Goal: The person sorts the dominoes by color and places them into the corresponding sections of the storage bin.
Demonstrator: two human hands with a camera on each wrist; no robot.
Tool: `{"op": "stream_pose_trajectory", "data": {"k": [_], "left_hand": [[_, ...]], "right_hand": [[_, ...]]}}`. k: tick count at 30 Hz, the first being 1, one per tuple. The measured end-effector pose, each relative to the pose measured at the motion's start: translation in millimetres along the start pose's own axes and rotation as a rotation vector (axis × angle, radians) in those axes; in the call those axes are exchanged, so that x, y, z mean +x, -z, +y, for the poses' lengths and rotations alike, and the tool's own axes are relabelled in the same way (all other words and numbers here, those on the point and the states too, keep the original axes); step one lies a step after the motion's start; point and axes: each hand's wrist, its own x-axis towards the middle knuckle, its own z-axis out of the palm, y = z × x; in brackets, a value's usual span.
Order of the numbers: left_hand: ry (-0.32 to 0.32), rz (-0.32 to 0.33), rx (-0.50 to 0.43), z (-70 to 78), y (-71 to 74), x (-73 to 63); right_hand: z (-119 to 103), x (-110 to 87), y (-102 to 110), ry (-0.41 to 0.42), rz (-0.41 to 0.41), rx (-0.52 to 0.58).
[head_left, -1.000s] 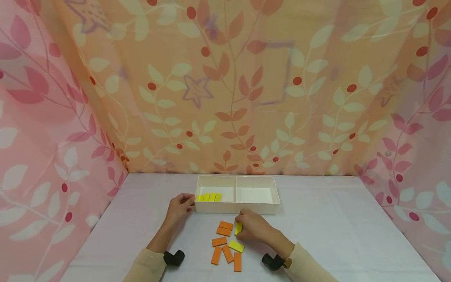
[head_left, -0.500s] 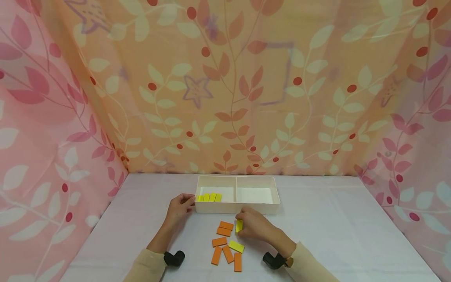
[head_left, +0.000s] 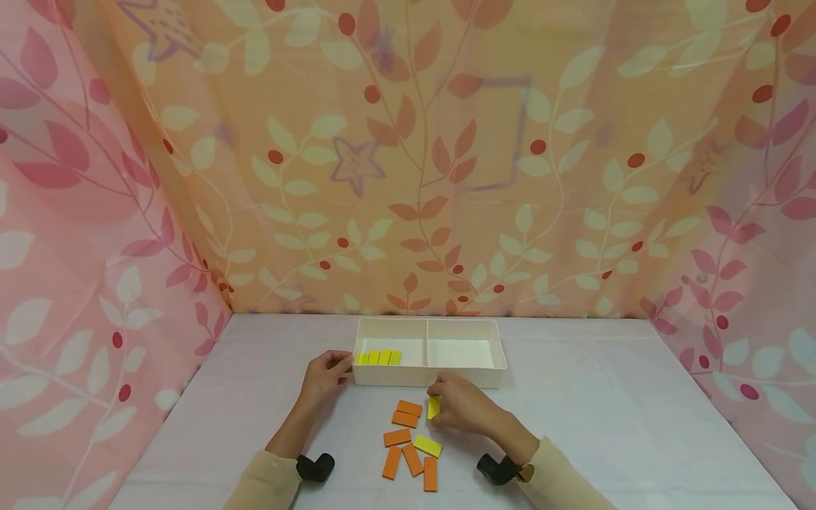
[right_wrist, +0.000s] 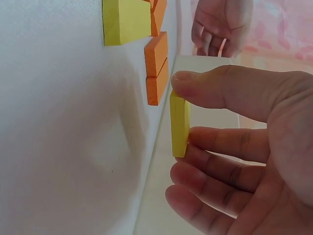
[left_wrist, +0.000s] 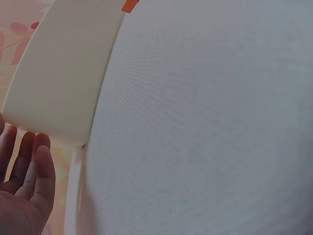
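Note:
My right hand (head_left: pixel 468 405) pinches a yellow rectangular block (right_wrist: pixel 180 125) between thumb and fingers, in front of the box. In the right wrist view the block stands on edge, thumb at one end and fingertips at the other. My left hand (head_left: pixel 325 377) rests its fingertips against the left end of a cream two-compartment box (head_left: pixel 395 376). Its fingers look relaxed in the left wrist view; the thumb is mostly out of sight there. Several yellow blocks (head_left: pixel 384 357) stand in a row along the front of the box's left compartment.
Several orange blocks (head_left: pixel 413 460) lie scattered on the white-covered table (head_left: pixel 574 425) before the box. Among them lies another yellow block (head_left: pixel 428 446). The box's divider (head_left: pixel 427 343) separates its two compartments. Flowered cloth (head_left: pixel 414 156) encloses the table's back and sides.
My right hand has shifted slightly toward the box, with the pinched yellow block moving along. The left hand, the box and the other blocks have stayed put.

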Motion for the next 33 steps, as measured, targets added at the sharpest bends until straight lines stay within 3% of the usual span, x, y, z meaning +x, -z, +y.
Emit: {"op": "stream_pose_trajectory", "data": {"k": [13,33], "left_hand": [[-0.005,0.007,-0.001,-1.0,0.1,0.5],[0.003,0.007,-0.004,-0.1,-0.3,0.6]], "right_hand": [[-0.5,-2.1,9.9,0.045,0.005,-0.023],[1.0,-2.7,21.0,0.039,0.014,0.045]]}}
